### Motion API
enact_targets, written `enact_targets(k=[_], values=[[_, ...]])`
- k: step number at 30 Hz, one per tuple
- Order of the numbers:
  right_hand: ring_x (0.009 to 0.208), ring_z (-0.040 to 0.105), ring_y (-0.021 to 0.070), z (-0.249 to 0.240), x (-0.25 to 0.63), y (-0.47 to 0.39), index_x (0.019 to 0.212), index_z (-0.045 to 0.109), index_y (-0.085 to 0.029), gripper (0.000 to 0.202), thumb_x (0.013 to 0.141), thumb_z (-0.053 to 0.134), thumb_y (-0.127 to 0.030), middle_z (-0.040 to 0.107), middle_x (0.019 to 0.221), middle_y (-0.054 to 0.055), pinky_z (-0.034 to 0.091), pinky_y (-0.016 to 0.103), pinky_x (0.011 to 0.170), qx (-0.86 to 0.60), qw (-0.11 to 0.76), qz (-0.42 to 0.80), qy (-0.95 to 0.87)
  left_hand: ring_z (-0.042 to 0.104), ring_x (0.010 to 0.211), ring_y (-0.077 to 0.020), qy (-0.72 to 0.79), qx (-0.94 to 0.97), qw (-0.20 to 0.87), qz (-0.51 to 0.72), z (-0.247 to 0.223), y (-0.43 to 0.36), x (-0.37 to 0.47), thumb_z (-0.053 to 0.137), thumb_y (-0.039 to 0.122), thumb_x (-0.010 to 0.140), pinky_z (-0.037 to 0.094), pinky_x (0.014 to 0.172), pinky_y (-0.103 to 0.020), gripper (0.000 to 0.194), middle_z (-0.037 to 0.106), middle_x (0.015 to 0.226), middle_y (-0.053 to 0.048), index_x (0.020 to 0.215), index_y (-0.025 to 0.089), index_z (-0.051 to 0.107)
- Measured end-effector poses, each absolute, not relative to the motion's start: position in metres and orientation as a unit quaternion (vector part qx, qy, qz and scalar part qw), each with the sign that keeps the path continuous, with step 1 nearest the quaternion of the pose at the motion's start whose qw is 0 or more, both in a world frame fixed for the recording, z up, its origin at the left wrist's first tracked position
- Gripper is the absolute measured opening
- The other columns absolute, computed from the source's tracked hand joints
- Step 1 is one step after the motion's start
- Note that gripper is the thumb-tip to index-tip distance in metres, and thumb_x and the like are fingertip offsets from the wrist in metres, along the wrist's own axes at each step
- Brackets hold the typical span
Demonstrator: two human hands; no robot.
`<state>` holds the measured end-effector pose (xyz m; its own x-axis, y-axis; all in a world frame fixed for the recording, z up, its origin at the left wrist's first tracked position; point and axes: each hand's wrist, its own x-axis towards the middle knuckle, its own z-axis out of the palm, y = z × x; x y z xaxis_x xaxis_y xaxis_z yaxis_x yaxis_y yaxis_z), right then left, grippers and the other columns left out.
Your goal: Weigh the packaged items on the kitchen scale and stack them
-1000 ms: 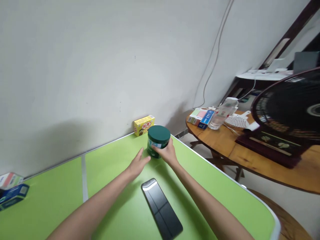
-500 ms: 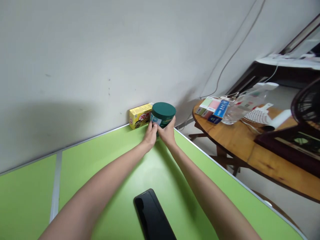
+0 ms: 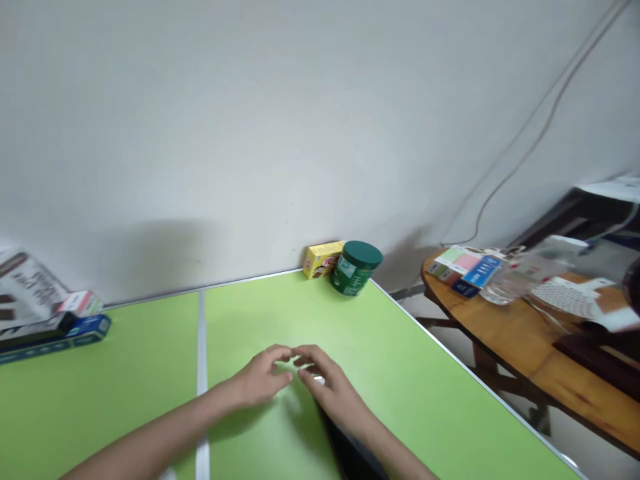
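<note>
A dark green jar [image 3: 355, 269] stands upright at the far corner of the light green table [image 3: 270, 307], its lid on. Right beside it, against the wall, is a yellow box [image 3: 323, 259]. My left hand [image 3: 265, 377] is over the middle of the table, fingers apart and holding nothing. Facing it, fingertips close to those of the left, my right hand [image 3: 327, 380] is also open with nothing in it. A black phone [image 3: 347, 447] lies under my right hand and forearm, which partly cover it.
Boxes and printed packaging [image 3: 30, 293] lie at the table's far left. On the right, a wooden table [image 3: 480, 320] bears small boxes [image 3: 467, 270], a clear plastic bottle [image 3: 520, 273] and a white perforated item [image 3: 567, 298]. A cable runs along the wall.
Both hands have let go of the green jar and drawn back toward me. The view has turned left, bringing the packaging at the left into sight.
</note>
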<state>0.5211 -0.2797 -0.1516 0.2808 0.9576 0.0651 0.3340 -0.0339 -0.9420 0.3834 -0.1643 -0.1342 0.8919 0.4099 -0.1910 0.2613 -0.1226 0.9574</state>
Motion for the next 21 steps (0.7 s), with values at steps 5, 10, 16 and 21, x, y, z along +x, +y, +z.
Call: enact_targets(k=[5, 10, 16, 21], values=[[0.081, 0.058, 0.0166, -0.093, 0.429, -0.277, 0.088, 0.054, -0.021, 0.011, 0.089, 0.046, -0.029, 0.061, 0.085, 0.002, 0.047, 0.030, 0.075, -0.602, 0.395, 0.355, -0.596, 0.057, 0.103, -0.0213, 0.264, 0.804, 0.531, 0.052, -0.091, -0.180, 0.277, 0.048, 0.031, 0.084, 0.044, 0.090, -0.037, 0.027, 0.063, 0.109, -0.008, 0.102, 0.018, 0.062], [0.070, 0.053, 0.0155, -0.052, 0.356, -0.252, 0.079, 0.052, -0.022, 0.019, 0.088, 0.048, -0.038, 0.057, 0.074, 0.000, 0.044, 0.027, 0.066, -0.557, 0.325, 0.368, -0.670, 0.059, 0.088, -0.0178, 0.251, 0.848, 0.447, 0.136, -0.050, -0.180, 0.187, 0.048, 0.030, 0.082, 0.045, 0.081, -0.029, 0.021, 0.065, 0.094, -0.005, 0.088, 0.018, 0.064], [0.077, 0.060, 0.0184, -0.075, 0.256, -0.206, 0.085, 0.058, -0.020, 0.021, 0.088, 0.049, -0.039, 0.064, 0.081, 0.004, 0.048, 0.031, 0.071, -0.500, 0.258, 0.468, -0.681, 0.061, 0.085, -0.0164, 0.367, 0.756, 0.495, 0.219, -0.095, -0.171, 0.080, 0.049, 0.021, 0.078, 0.046, 0.079, -0.028, 0.018, 0.067, 0.088, -0.004, 0.078, 0.016, 0.066], [0.093, 0.063, 0.0230, -0.133, 0.181, -0.137, 0.099, 0.059, -0.018, 0.034, 0.077, 0.062, -0.044, 0.067, 0.098, 0.009, 0.050, 0.038, 0.085, -0.474, 0.291, 0.544, -0.628, 0.061, 0.098, -0.0175, 0.527, 0.579, 0.473, 0.403, -0.159, -0.128, -0.001, 0.050, 0.006, 0.068, 0.048, 0.084, -0.029, 0.031, 0.066, 0.102, -0.007, 0.095, 0.016, 0.064]])
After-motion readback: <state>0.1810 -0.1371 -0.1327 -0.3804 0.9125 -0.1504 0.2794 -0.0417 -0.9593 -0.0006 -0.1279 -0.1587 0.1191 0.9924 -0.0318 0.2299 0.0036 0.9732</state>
